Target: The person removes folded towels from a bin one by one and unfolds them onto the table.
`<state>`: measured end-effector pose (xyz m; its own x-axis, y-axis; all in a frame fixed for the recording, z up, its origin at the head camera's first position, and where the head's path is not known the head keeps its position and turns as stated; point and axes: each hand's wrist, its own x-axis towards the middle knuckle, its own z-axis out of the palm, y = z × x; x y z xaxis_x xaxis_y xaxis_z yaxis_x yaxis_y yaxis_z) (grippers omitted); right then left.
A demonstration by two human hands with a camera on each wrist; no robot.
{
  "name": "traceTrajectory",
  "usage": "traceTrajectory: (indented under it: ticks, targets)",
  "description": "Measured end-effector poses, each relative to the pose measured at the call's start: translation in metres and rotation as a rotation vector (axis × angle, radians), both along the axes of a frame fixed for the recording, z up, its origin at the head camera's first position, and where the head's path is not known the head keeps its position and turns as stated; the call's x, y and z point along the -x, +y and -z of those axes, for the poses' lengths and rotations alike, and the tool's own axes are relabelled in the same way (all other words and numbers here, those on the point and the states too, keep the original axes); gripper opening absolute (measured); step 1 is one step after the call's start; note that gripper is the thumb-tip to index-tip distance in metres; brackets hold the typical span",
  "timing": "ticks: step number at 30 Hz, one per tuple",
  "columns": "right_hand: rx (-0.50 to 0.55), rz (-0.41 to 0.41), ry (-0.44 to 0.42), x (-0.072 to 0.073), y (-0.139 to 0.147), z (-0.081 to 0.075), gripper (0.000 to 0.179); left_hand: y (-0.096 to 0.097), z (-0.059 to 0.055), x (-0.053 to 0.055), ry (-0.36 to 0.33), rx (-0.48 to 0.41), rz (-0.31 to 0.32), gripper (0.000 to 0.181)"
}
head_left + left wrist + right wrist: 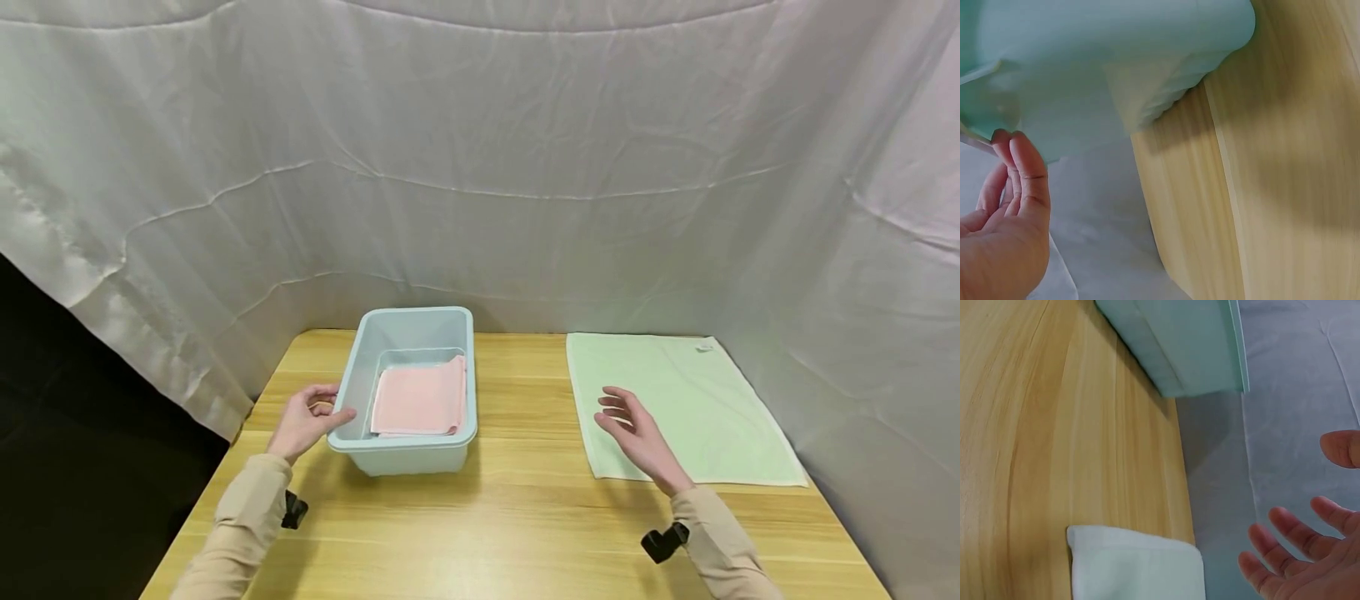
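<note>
A pale blue plastic basin (415,458) stands on the left part of the table, with a folded pink towel (420,400) lying inside it. At the basin's left side my left hand (307,419) grips the rim, thumb over the edge and fingers on the outside. The left wrist view has that hand's fingertips (1017,140) right at the rim. My right hand (636,437) is held over the left part of a light green towel (697,417) spread flat on the right. Its fingers are loosely bent with nothing between them, as the right wrist view also has it.
The wooden table (517,533) ends at a grey curtain (525,250) along the back and right. A dark area (75,442) lies beyond its left edge. Small black cameras are strapped at both wrists.
</note>
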<state>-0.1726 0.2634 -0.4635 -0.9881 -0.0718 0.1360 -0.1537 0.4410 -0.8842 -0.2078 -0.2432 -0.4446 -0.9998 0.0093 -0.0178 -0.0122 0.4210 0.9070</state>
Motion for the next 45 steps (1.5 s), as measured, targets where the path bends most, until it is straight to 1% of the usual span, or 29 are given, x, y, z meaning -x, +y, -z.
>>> traceTrajectory:
  ticks: [8,13,20,26,29,36,40,45]
  targets:
    - [-0.077,-0.044,0.045,0.0,-0.016,-0.013,0.052,0.021,-0.002,-0.008,-0.009,0.01,-0.012,0.06]
    - [-0.129,-0.092,0.067,0.001,-0.028,-0.023,0.052,0.034,-0.002,-0.014,-0.014,0.014,-0.013,0.062]
    - [-0.214,-0.168,0.099,0.005,-0.043,-0.037,0.055,0.049,0.0,-0.018,-0.017,-0.024,-0.014,0.06]
    - [-0.271,-0.197,0.088,0.01,-0.058,-0.05,0.061,0.061,0.003,-0.023,-0.008,-0.057,-0.008,0.06]
    - [-0.305,-0.216,0.101,0.014,-0.064,-0.054,0.062,0.067,0.005,-0.026,-0.001,-0.079,-0.003,0.06]
    - [-0.419,-0.264,0.171,0.022,-0.08,-0.063,0.061,0.079,0.006,-0.032,0.015,-0.117,0.029,0.06]
    - [-0.468,-0.283,0.171,0.025,-0.088,-0.069,0.063,0.085,0.006,-0.035,0.018,-0.129,0.032,0.06]
    - [-0.532,-0.302,0.169,0.03,-0.097,-0.076,0.064,0.092,0.008,-0.037,0.028,-0.134,0.041,0.06]
